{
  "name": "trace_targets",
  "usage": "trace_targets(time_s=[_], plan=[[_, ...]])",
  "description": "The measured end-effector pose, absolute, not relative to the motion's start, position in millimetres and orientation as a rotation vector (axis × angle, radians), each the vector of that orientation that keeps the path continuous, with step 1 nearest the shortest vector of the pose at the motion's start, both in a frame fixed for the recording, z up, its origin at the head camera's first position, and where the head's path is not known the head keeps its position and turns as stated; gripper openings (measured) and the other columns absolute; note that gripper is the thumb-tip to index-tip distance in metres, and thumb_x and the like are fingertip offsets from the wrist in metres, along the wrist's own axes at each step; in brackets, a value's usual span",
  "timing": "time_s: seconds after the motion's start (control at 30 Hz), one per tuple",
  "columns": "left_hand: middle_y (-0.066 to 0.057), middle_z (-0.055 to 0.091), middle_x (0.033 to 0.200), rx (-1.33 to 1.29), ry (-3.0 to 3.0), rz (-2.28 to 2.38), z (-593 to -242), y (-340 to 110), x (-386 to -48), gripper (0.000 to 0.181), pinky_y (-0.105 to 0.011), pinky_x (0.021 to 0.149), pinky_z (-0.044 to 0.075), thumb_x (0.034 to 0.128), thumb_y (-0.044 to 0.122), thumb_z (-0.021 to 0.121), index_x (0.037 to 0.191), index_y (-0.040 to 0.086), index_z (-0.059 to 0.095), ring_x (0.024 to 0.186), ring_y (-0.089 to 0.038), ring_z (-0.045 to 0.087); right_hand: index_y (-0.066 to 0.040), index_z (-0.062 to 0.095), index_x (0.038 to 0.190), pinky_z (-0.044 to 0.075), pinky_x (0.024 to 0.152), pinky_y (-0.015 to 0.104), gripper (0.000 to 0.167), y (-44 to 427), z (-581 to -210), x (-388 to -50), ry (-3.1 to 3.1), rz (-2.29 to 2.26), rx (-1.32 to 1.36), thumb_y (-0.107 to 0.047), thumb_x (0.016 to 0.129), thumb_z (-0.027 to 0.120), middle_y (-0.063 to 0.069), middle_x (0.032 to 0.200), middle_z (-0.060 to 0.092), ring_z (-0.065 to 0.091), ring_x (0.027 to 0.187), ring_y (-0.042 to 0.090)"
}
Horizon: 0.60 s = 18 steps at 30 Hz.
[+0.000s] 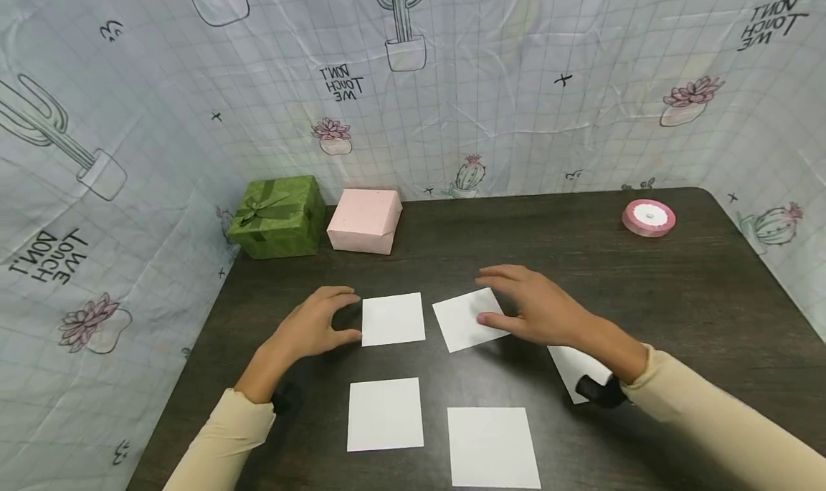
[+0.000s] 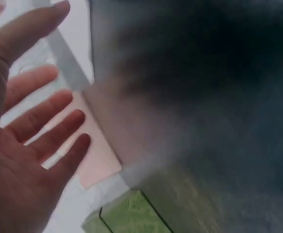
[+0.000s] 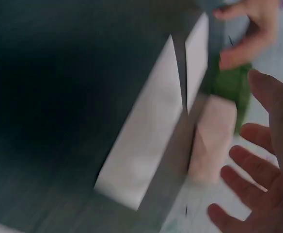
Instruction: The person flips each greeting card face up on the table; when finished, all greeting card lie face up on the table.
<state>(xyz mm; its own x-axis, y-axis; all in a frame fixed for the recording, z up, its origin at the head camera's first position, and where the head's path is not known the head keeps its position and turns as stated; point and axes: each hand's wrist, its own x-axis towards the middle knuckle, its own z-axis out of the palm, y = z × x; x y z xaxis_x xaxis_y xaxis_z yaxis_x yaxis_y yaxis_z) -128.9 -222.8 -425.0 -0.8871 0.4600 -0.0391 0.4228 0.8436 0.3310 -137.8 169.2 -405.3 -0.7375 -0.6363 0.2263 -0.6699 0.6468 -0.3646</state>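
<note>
While four white sheets (image 1: 385, 414) form two rough rows, the laying-out looks only partly done: the upper-right sheet (image 1: 459, 322) sits askew, and a fifth sheet (image 1: 571, 370) lies outside the rows, partly hidden by the right forearm (image 1: 616, 348). The left hand (image 1: 315, 322), fingers loosely parted and holding nothing, is just beside the upper-left sheet (image 1: 392, 320); the right hand (image 1: 540, 306), spread and empty, hovers over the askew sheet's right side.
</note>
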Motion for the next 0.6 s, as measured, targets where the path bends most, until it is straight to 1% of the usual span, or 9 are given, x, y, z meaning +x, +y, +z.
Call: trace_targets(time_s=[0.1, 0.2, 0.3, 0.4, 0.47, 0.53, 0.6], plan=[[-0.011, 0.054, 0.144, 0.819, 2.867, 0.342, -431.1, -215.7, -132.4, 0.062, -0.047, 0.103, 0.047, 0.0801, 0.038, 0.082, 0.133, 0.012, 0.063, 0.135, -0.029, 0.049, -0.012, 0.063, 0.132, 0.041, 0.106, 0.053, 0.055, 129.7, -420.2, -145.7, -2.697, 0.504, 1.301, -0.047, 0.09, 0.069, 0.009, 0.14, 0.058, 0.052, 0.131, 0.028], [-0.011, 0.052, 0.146, 0.886, 2.845, 0.233, -434.1, -208.9, -134.5, 0.062, -0.046, 0.104, 0.046, 0.0799, 0.038, 0.081, 0.135, 0.015, 0.062, 0.137, -0.028, 0.047, -0.014, 0.062, 0.132, 0.036, 0.111, 0.054, 0.057, 97.6, -431.4, -151.4, -2.656, 0.285, 1.434, -0.053, 0.091, 0.065, 0.007, 0.142, 0.056, 0.048, 0.135, 0.026], [-0.009, 0.051, 0.147, 0.86, 2.843, 0.154, -433.0, -206.3, -135.8, 0.063, -0.046, 0.104, 0.047, 0.0798, 0.039, 0.08, 0.136, 0.017, 0.061, 0.137, -0.026, 0.048, -0.016, 0.06, 0.135, 0.032, 0.113, 0.055, 0.061, 77.8, -440.0, -156.3, -2.669, 0.093, 1.479, -0.059, 0.091, 0.061, 0.007, 0.145, 0.054, 0.045, 0.139, 0.025], [-0.007, 0.054, 0.146, 0.828, 2.825, 0.1, -431.7, -206.0, -136.9, 0.062, -0.045, 0.102, 0.048, 0.0802, 0.039, 0.079, 0.136, 0.017, 0.061, 0.132, -0.025, 0.053, -0.017, 0.061, 0.134, 0.029, 0.116, 0.054, 0.064, 67.9, -446.0, -159.5, -2.7, -0.039, 1.492, -0.064, 0.09, 0.058, 0.008, 0.146, 0.053, 0.042, 0.141, 0.026], [-0.007, 0.058, 0.141, 0.828, 2.801, 0.078, -430.8, -205.4, -137.6, 0.06, -0.044, 0.098, 0.051, 0.0802, 0.038, 0.078, 0.134, 0.017, 0.063, 0.125, -0.024, 0.059, -0.017, 0.063, 0.13, 0.028, 0.116, 0.054, 0.062, 65.0, -448.2, -160.6, -2.709, -0.085, 1.503, -0.065, 0.09, 0.057, 0.008, 0.143, 0.055, 0.043, 0.14, 0.027], [-0.008, 0.062, 0.135, 0.853, 2.782, 0.059, -430.5, -203.7, -139.0, 0.056, -0.042, 0.093, 0.054, 0.0802, 0.036, 0.078, 0.131, 0.017, 0.064, 0.112, -0.023, 0.066, -0.017, 0.064, 0.125, 0.029, 0.116, 0.054, 0.058, 63.8, -449.3, -161.0, -2.702, -0.105, 1.518, -0.064, 0.091, 0.057, 0.008, 0.14, 0.058, 0.044, 0.139, 0.026], [-0.009, 0.067, 0.128, 0.891, 2.768, 0.05, -430.7, -201.6, -140.4, 0.052, -0.038, 0.084, 0.056, 0.0802, 0.033, 0.078, 0.128, 0.016, 0.066, 0.093, -0.02, 0.07, -0.017, 0.065, 0.121, 0.031, 0.115, 0.054, 0.052, 63.4, -449.3, -160.9, -2.68, -0.106, 1.536, -0.06, 0.093, 0.057, 0.008, 0.137, 0.06, 0.047, 0.137, 0.026]])
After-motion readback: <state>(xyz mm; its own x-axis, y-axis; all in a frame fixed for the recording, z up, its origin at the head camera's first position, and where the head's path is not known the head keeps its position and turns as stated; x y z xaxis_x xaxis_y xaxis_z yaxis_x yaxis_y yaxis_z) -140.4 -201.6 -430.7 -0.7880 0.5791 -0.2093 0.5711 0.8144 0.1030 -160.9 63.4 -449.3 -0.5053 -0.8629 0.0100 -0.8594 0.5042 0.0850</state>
